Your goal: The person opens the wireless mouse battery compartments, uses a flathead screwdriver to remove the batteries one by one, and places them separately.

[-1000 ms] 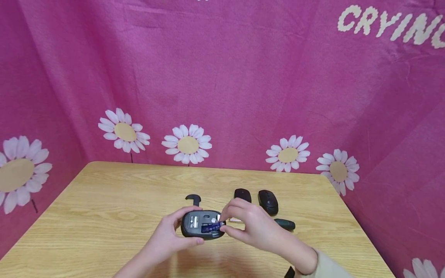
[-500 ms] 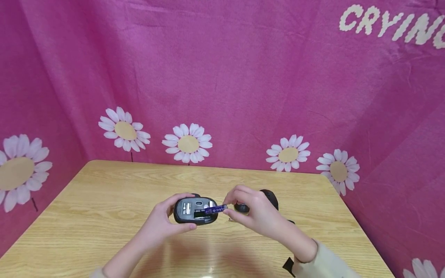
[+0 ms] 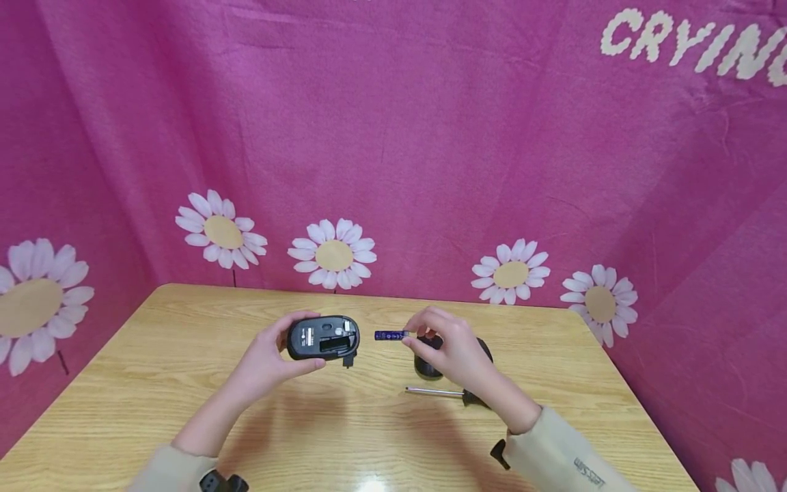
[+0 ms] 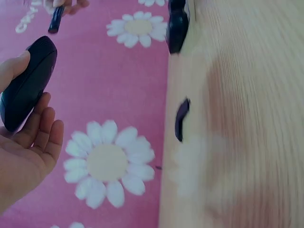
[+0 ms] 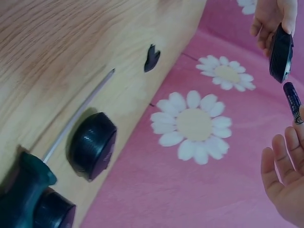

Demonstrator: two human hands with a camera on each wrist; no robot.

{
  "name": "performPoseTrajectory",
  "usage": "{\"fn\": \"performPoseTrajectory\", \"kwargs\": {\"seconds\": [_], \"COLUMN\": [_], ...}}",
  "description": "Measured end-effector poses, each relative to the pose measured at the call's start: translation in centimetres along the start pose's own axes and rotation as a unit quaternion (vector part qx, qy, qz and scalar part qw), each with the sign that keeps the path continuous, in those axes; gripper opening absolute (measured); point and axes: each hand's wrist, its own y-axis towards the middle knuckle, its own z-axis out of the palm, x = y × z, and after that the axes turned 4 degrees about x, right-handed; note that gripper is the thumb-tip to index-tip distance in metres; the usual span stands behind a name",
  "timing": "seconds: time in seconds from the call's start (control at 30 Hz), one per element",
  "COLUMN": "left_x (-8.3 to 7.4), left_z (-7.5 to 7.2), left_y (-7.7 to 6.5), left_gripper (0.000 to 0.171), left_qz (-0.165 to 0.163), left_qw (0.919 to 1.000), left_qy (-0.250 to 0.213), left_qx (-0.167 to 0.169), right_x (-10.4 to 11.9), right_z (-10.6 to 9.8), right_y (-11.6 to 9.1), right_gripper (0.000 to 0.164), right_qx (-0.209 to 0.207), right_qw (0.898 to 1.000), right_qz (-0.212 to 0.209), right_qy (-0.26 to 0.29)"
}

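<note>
My left hand (image 3: 264,365) grips a black computer mouse (image 3: 301,336) by its edges, held up with the underside facing me. An uncovered dark battery slot shows in that underside. To the right, my right hand (image 3: 458,352) pinches one end of a purple-blue battery (image 3: 389,335) between thumb and fingers. A short gap separates the battery's free end from the mouse, and in the right wrist view the battery (image 5: 293,102) points at the mouse's end. A small black battery cover (image 4: 181,119) lies on the table, partly hidden behind the mouse in the head view.
Two more black mice lie at the right: one mouse (image 3: 427,367) below my right fingers, the other mouse (image 3: 485,348) mostly behind that hand. A screwdriver (image 3: 436,391) lies in front of them, its dark green handle (image 5: 28,190) partly under my forearm in the head view. Pink flowered cloth (image 3: 393,137) hangs behind the table.
My right hand has drawn the battery out of the mouse's slot and away to the right. My left hand has lifted the mouse up and to the left.
</note>
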Motion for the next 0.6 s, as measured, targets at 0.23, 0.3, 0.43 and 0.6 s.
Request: {"fn": "performPoseTrajectory", "kwargs": {"seconds": [0.23, 0.3, 0.43, 0.6], "left_x": [2.3, 3.0, 4.6, 6.5], "left_z": [-1.4, -1.8, -2.6, -3.4], "left_y": [1.0, 1.2, 1.6, 2.0], "left_gripper": [0.068, 0.067, 0.067, 0.068], "left_qz": [-0.04, -0.05, -0.064, -0.067], "left_qw": [0.9992, 0.9987, 0.9977, 0.9972], "left_qy": [0.002, -0.001, 0.005, 0.02], "left_qx": [0.007, 0.013, 0.024, 0.028], "right_x": [-2.2, -2.8, -3.7, -4.8], "right_z": [1.5, 2.0, 3.1, 4.5], "right_y": [0.0, -0.1, -0.2, -0.2], "right_gripper": [0.009, 0.008, 0.008, 0.008], "right_qx": [-0.013, -0.012, -0.011, -0.006], "right_qw": [1.0, 0.999, 0.999, 0.998], "right_qz": [0.028, 0.039, 0.053, 0.065], "right_qy": [0.002, 0.003, 0.004, -0.003]}}
